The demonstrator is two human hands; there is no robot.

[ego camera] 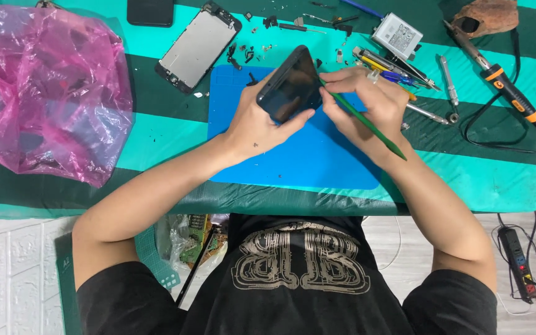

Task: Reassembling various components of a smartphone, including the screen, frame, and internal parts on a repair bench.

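Blue mat (317, 161) under both hands. Well out beyond our left hand (252, 127), a stripped screen panel (198, 44) lies among loose small parts. Left hand grips a dark phone (293, 84), lifted off the mat, long axis slanting up and away to the right, glass tilted toward us. Right hand (367, 105) pinches a green pry stick (361, 118), tip at the phone's near-right edge. Judging by this, the phone looks unopened; prying is only beginning.
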